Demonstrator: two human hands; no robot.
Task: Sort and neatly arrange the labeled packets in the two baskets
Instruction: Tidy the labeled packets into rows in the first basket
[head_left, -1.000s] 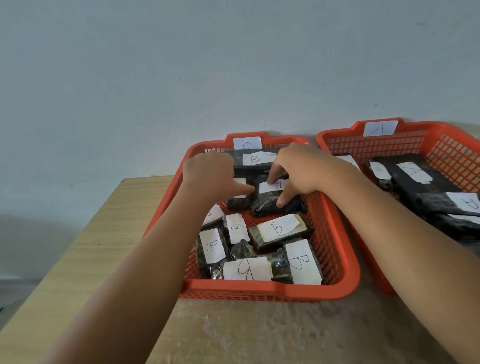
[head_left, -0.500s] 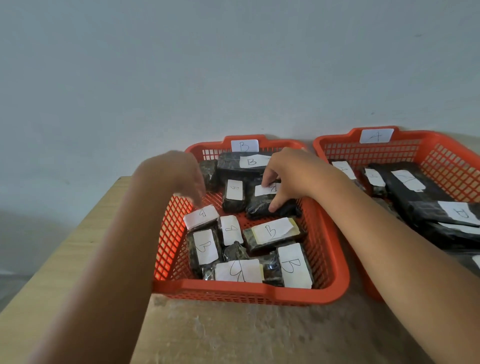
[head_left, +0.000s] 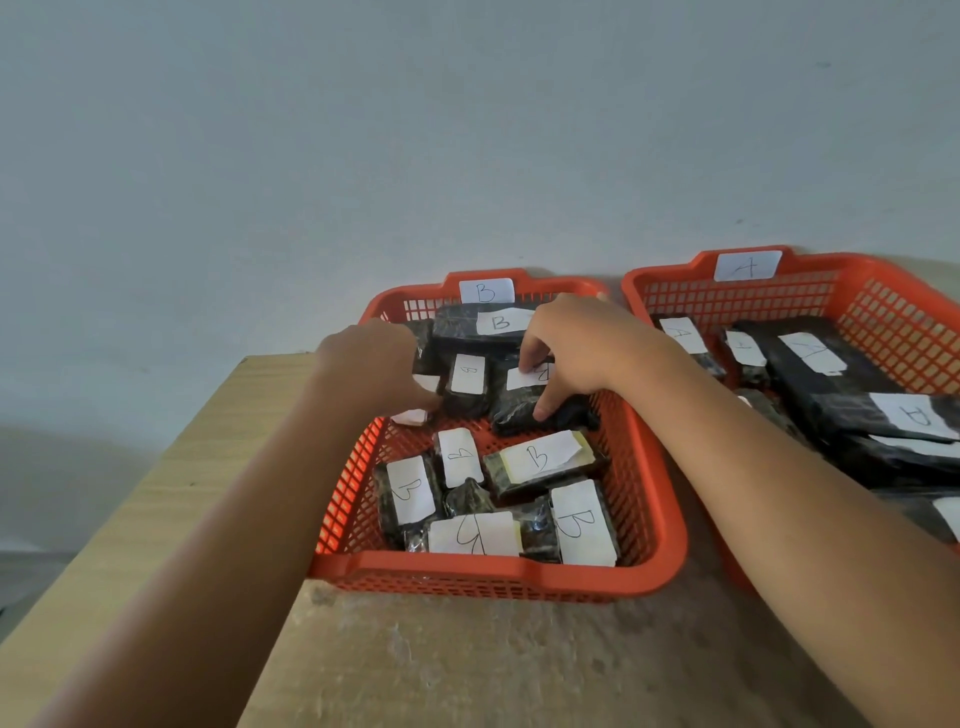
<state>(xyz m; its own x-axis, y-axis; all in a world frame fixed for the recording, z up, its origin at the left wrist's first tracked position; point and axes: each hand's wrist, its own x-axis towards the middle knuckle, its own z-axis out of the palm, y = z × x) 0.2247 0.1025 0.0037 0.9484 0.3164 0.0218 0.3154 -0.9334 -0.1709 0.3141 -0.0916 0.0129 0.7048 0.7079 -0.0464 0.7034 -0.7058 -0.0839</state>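
Orange basket B holds several black packets with white B labels. My right hand grips a dark B packet in the back right of this basket, thumb on its front edge and a fingertip on its label. My left hand curls down over a small labelled packet by the left wall, mostly hiding it. Its fingertips touch the neighbouring upright packet. Orange basket A on the right holds several black packets with A labels, one of them long.
Both baskets stand side by side against a pale wall, on a table with a wooden strip at the left and a rough grey surface in front. The table's left edge lies close to basket B.
My left hand has moved from the basket's left rim down and right onto the small packet by the left wall. My right hand stays on the same dark packet.
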